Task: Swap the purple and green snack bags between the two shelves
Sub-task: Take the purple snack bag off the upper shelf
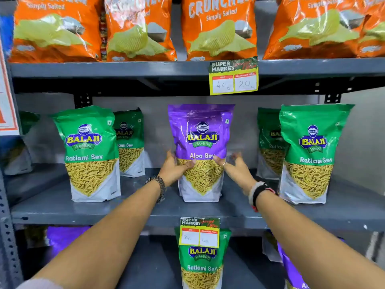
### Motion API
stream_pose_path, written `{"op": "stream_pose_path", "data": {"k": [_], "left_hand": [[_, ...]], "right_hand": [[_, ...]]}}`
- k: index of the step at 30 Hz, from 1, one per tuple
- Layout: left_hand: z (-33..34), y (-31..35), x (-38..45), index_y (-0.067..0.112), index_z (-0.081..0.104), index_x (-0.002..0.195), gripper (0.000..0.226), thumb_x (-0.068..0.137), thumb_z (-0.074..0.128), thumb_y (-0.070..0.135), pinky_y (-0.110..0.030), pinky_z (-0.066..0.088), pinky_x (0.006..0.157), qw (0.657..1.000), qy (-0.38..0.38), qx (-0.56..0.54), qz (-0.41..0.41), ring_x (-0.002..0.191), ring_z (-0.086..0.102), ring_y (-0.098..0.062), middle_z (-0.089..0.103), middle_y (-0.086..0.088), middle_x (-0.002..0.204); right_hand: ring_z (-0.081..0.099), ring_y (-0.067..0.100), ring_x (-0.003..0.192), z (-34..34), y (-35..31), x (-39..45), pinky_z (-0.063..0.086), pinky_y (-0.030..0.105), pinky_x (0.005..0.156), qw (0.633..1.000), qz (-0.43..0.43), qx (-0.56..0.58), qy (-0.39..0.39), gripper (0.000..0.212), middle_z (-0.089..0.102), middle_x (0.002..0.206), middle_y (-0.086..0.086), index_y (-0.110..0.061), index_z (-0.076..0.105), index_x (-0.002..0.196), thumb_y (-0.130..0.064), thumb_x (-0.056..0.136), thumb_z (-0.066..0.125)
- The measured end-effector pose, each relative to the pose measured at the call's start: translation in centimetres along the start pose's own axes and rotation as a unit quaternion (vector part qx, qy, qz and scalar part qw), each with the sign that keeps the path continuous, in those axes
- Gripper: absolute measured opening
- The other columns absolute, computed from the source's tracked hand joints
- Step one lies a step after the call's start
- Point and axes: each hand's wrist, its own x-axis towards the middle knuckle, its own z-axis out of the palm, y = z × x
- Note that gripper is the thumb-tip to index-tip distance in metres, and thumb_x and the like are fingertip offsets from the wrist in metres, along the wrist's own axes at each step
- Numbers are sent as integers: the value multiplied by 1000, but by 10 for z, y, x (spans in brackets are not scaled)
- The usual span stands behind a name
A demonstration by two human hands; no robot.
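A purple Aloo Sev bag (201,130) stands upright at the middle of the middle shelf (145,207). My left hand (174,171) presses its left side and my right hand (235,168) its right side, thumbs on the front. Green Ratlami Sev bags stand on the same shelf at the left (89,151) and the right (310,151), with more green bags behind them. On the lower shelf a green bag (201,263) stands in the middle, with purple bags at the left (62,236) and the lower right (291,268).
Orange Crunchem chip bags (218,28) fill the top shelf. Yellow price tags hang on the upper shelf edge (233,77) and the middle shelf edge (199,232). A perforated grey post (8,236) runs down the left side.
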Motion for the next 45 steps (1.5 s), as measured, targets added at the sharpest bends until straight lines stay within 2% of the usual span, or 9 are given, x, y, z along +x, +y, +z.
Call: {"op": "stream_pose_path", "data": {"k": [2, 5, 8, 14, 17, 27, 32, 40, 45], "left_hand": [[3, -6, 6, 9, 33, 128, 69, 72, 73, 13, -30, 42, 97, 998, -18, -52, 11, 108, 54, -17, 57, -5, 123], [8, -17, 12, 13, 46, 108, 44, 73, 67, -4, -17, 54, 77, 993, -37, -110, 33, 84, 64, -6, 62, -3, 101], [7, -18, 11, 5, 46, 116, 55, 68, 72, -2, -10, 53, 63, 991, -11, -128, 39, 75, 64, 0, 63, -7, 102], [5, -18, -4, 9, 47, 121, 73, 57, 82, 6, -28, 56, 81, 987, -13, -161, 22, 95, 66, -20, 67, -14, 112], [14, -8, -25, 12, 53, 117, 65, 58, 81, 4, -20, 57, 66, 981, -36, -188, 16, 84, 69, -11, 70, -13, 107], [89, 32, -94, 15, 54, 109, 56, 60, 80, 3, -26, 56, 82, 965, -86, -245, 26, 86, 68, -12, 72, -3, 98], [128, 21, -120, 8, 54, 112, 59, 59, 81, 4, -17, 56, 66, 961, -117, -249, 37, 79, 69, -7, 73, -6, 98], [178, -55, -161, 19, 55, 93, 56, 47, 83, 6, -17, 55, 64, 962, -120, -243, 27, 75, 69, -6, 75, 6, 81], [196, -112, -180, 23, 51, 89, 80, 22, 90, 42, -16, 55, 68, 960, -126, -246, -33, 78, 68, -5, 68, 4, 91]], "right_hand": [[52, 20, 122, 6, 7, 6, 44, 39, 104, 999, 15, 49, -7, 118, 51, 139, 8, -7, 31, 136, -70, 45, 73], [60, 6, 93, 11, 18, 10, 52, 11, 68, 993, 28, 109, -24, 63, 60, 118, 4, -5, 43, 121, -34, 73, 72], [59, 3, 80, 12, 17, 5, 48, 4, 57, 992, 15, 126, 4, 25, 62, 98, 3, -11, 55, 99, -19, 79, 68], [67, 15, 82, -3, 17, -20, 51, 19, 69, 988, 2, 139, 62, 43, 71, 89, 5, -8, 64, 96, -32, 63, 81], [68, 13, 79, -22, 16, -45, 52, 24, 74, 987, -11, 143, 78, 37, 72, 84, 2, -15, 66, 86, -34, 59, 82], [64, 10, 73, -111, 16, -133, 51, 15, 63, 973, -42, 164, 159, 37, 71, 82, 3, -9, 67, 96, -26, 65, 79], [67, 20, 85, -143, 33, -174, 54, 38, 86, 973, -30, 137, 182, 50, 73, 97, 18, -9, 67, 94, -36, 55, 83], [68, 19, 84, -158, 111, -222, 55, 38, 80, 980, 39, 71, 183, 59, 76, 93, 3, -17, 68, 93, -50, 47, 84], [65, 16, 81, -146, 175, -240, 54, 23, 71, 982, 84, 77, 153, 46, 73, 93, 5, -13, 64, 97, -28, 59, 84]]}}
